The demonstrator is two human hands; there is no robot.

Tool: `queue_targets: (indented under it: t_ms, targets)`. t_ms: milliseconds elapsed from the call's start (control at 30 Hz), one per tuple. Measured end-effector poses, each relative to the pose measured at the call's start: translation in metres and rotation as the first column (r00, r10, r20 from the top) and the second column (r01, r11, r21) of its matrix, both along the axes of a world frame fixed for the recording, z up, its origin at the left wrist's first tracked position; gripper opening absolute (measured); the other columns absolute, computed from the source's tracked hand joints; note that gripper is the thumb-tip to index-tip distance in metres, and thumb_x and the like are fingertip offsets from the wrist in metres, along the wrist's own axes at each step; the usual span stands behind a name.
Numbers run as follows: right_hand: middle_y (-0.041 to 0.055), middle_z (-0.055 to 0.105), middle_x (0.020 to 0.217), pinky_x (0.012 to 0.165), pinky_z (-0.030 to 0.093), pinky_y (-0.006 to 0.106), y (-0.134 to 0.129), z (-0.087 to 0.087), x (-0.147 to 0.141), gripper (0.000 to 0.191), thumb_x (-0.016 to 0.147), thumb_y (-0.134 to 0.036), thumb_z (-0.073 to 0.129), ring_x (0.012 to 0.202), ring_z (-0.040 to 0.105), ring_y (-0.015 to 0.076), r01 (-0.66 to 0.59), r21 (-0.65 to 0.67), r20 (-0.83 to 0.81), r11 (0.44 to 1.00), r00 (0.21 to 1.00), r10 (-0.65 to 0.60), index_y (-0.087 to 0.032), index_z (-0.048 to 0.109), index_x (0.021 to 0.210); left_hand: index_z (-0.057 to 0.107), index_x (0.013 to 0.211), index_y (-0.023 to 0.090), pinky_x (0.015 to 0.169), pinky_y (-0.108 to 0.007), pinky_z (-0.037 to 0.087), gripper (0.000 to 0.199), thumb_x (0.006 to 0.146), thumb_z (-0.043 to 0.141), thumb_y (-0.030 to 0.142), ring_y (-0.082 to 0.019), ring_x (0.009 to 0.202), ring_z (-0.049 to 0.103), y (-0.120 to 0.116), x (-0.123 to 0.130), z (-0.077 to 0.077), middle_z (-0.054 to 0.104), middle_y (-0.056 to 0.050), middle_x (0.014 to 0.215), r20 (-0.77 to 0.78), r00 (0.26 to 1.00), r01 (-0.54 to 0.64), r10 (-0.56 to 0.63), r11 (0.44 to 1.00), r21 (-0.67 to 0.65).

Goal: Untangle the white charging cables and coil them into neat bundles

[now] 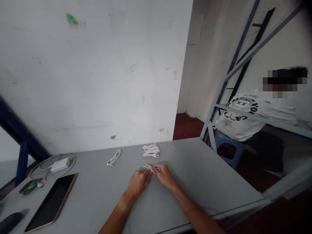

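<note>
Both my hands meet over a small coiled white cable (148, 167) near the middle of the grey table. My left hand (139, 182) pinches the coil from the left, its fingers closed at the lower edge. From the right, my right hand (163, 175) grips the same coil between thumb and fingers. Loops of cable stick out above and between the fingers. Just beyond lies a pile of bundled white cables (151, 150). One more coiled white cable (113, 158) rests apart to the left. A short thin white strand (172, 149) lies right of the pile.
At the left are a white power adapter (60, 165) with its looped cord, a dark cable with a green light (30, 186), a tablet (52, 203) and a dark rounded object (10, 222). A white wall stands behind the table (195, 169). Right, beyond a metal frame, a person sits on a blue stool (229, 144).
</note>
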State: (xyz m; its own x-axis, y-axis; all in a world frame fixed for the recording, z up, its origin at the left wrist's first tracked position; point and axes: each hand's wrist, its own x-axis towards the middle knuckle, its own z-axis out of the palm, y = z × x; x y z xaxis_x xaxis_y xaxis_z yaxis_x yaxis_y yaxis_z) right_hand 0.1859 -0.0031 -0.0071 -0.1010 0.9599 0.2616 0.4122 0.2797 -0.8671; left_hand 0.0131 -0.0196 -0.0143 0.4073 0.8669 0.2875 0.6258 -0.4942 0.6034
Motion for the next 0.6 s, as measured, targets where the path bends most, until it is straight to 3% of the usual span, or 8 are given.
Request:
queue_targets:
  t_ms: [133,200,267,333,467,600]
  targets:
    - [-0.0074,0.048,0.044,0.044,0.027,0.021,-0.001,0.012,0.015,0.026,0.077,-0.028,0.054,0.046,0.044,0.0117,-0.202,-0.086,-0.006,0.976,0.979,0.202,-0.020,0.063,0.054,0.074,0.094,0.021,0.084,-0.036,0.052,0.032,0.089,0.068,0.052,-0.027,0.091,0.067,0.000,-0.007,0.010,0.073,-0.010,0.098,0.173,0.981,-0.102,0.090,0.993,0.064]
    - [-0.0074,0.047,0.045,0.043,0.026,0.021,-0.004,0.016,0.021,0.023,0.078,-0.029,0.054,0.045,0.042,0.0111,-0.291,-0.122,-0.025,0.949,0.957,0.290,-0.020,0.066,0.059,0.076,0.102,0.020,0.083,-0.035,0.051,0.037,0.087,0.070,0.054,-0.026,0.092,0.067,0.001,-0.010,0.016,0.074,-0.009,0.100,0.206,0.978,-0.014,0.022,0.999,-0.039]
    - [-0.0071,0.049,0.046,0.042,0.027,0.021,-0.006,0.018,0.023,0.021,0.078,-0.029,0.054,0.045,0.042,0.0112,-0.343,-0.143,-0.023,0.928,0.939,0.343,-0.020,0.068,0.065,0.079,0.100,0.019,0.075,-0.030,0.049,0.036,0.090,0.068,0.052,-0.022,0.080,0.065,0.002,-0.012,0.019,0.076,-0.006,0.090,0.223,0.972,0.113,-0.069,0.975,-0.190]
    - [-0.0063,0.054,0.049,0.043,0.030,0.021,-0.008,0.018,0.022,0.019,0.078,-0.030,0.054,0.045,0.045,0.0121,-0.361,-0.143,0.006,0.921,0.931,0.366,-0.021,0.070,0.071,0.080,0.097,0.017,0.069,-0.028,0.045,0.035,0.091,0.066,0.049,-0.019,0.070,0.062,0.003,-0.014,0.020,0.075,-0.004,0.080,0.243,0.965,0.163,-0.097,0.949,-0.270]
    - [-0.0023,0.068,0.065,0.054,0.040,0.024,-0.008,0.012,0.019,0.015,0.076,-0.030,0.058,0.060,0.058,0.0177,-0.348,-0.053,0.069,0.936,0.934,0.351,-0.023,0.071,0.080,0.083,0.090,0.016,0.065,-0.026,0.041,0.039,0.093,0.065,0.051,-0.017,0.065,0.059,0.005,-0.015,0.018,0.073,-0.004,0.072,0.247,0.966,0.144,-0.080,0.957,-0.252]
    - [0.0014,0.073,0.077,0.067,0.045,0.028,-0.004,0.009,0.019,0.018,0.078,-0.030,0.056,0.073,0.063,0.0212,-0.336,-0.036,0.046,0.941,0.940,0.338,-0.022,0.072,0.083,0.081,0.109,0.018,0.078,-0.030,0.050,0.038,0.095,0.064,0.048,-0.022,0.082,0.068,0.003,-0.013,0.010,0.078,-0.009,0.093,0.227,0.970,0.127,-0.087,0.977,-0.169]
